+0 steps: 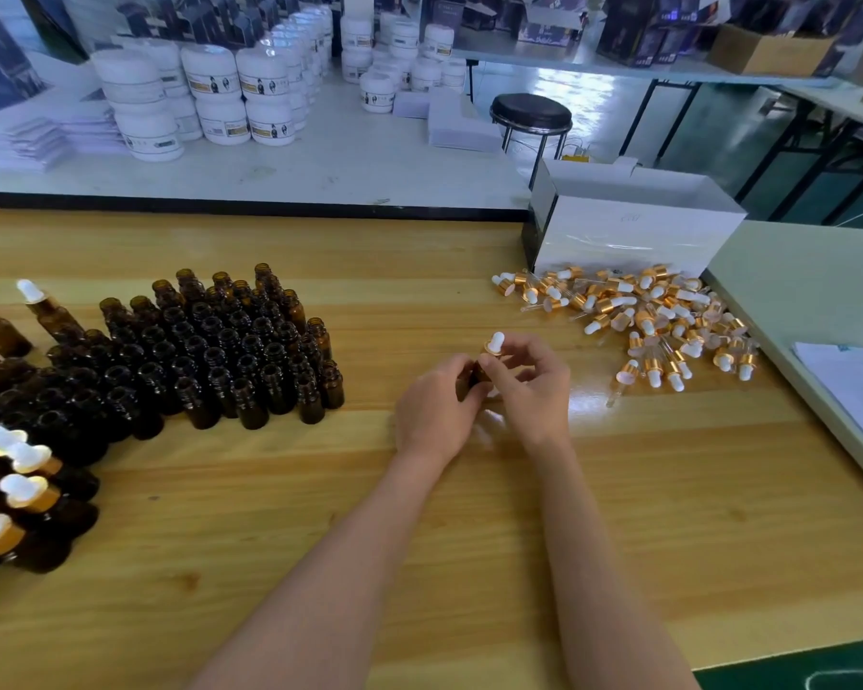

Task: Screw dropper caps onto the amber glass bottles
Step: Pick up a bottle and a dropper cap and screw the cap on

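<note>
My left hand grips a small amber bottle, mostly hidden between my fingers, above the middle of the wooden table. My right hand pinches the gold collar of a dropper cap with a white rubber bulb that sits on the bottle's neck. A block of several uncapped amber bottles stands upright to the left. Capped bottles lie at the far left edge. A heap of loose dropper caps lies to the right.
A white open carton stands behind the cap heap. A lower pale table with papers adjoins on the right. White jars are stacked on the bench behind, and a black stool stands beyond.
</note>
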